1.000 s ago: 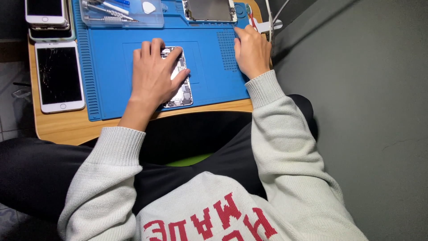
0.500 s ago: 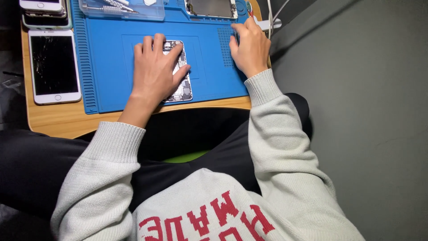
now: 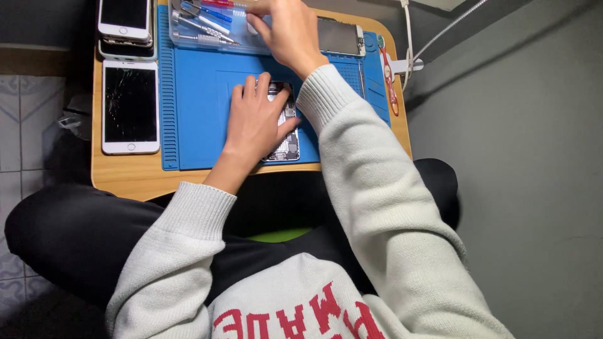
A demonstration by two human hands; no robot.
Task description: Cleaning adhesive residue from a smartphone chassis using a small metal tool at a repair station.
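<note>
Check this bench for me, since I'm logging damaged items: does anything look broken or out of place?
Yes. The white phone lying on the wooden table, left of the blue mat, has a cracked screen. Also, the opened phone under the left hand shows bare internals. Nothing looks spilled.

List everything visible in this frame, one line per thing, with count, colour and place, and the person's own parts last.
opened phone: one, silver with exposed insides, on the mat under the left hand
work mat: one, blue, on the wooden table
wooden table: one, light brown, over the lap
cracked phone: one, white, screen up, left of the mat
stacked phones: at least two, white on top, far left corner
tool tray: one, clear, holding tools with silver, blue and red parts, far edge of mat
phone screen panel: one, dark, far right of mat
cable: one, white, right table edge
left hand: flat on the opened phone
right hand: reaching over the tool tray; grip cannot be told
</note>
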